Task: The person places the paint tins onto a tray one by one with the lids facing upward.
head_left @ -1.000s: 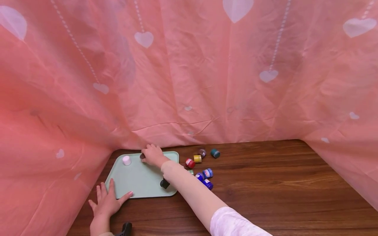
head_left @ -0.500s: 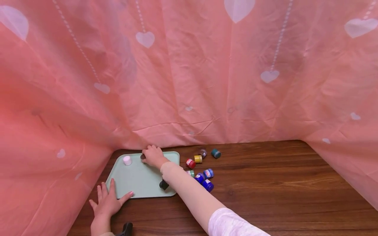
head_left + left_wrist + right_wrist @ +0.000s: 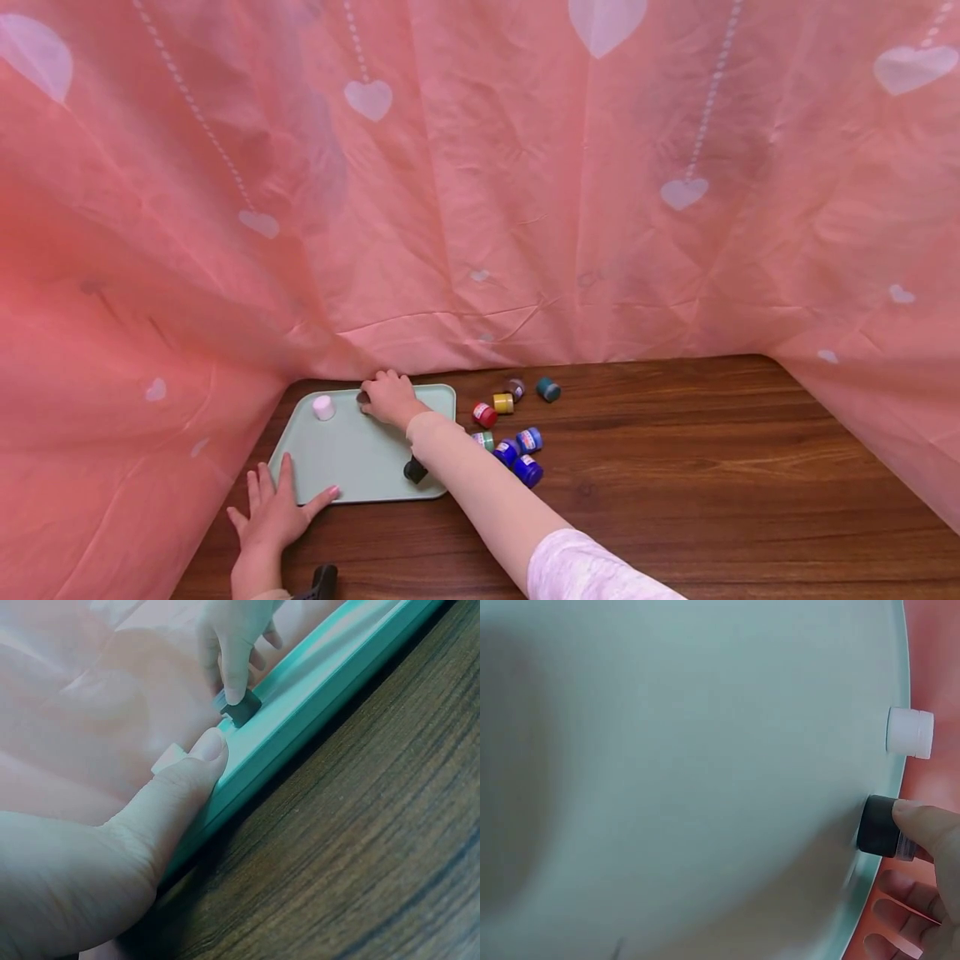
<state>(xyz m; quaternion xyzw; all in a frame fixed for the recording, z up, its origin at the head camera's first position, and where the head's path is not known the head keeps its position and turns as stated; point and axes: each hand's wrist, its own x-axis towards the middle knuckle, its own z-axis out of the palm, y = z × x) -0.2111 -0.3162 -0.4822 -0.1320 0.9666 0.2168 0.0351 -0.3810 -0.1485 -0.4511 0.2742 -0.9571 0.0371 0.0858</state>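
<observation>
A pale green tray (image 3: 352,467) lies on the table. My left hand (image 3: 272,518) rests at its near left corner with fingers spread, the thumb along the near rim. Toward the tray's far edge my right hand (image 3: 392,398) pinches a small black paint jar (image 3: 877,826) between thumb and fingers. The jar stands on the tray, partly hidden by the hand in the head view; the left wrist view shows the thumb against it. A white paint jar (image 3: 323,407) stands to its left, a short gap away.
Right of the tray lie several paint jars: red (image 3: 484,415), yellow (image 3: 503,404), dark brownish (image 3: 515,389), teal (image 3: 548,389), green (image 3: 483,440) and blue (image 3: 528,472). A pink curtain (image 3: 510,208) hangs behind the wooden table (image 3: 712,467) and along its sides.
</observation>
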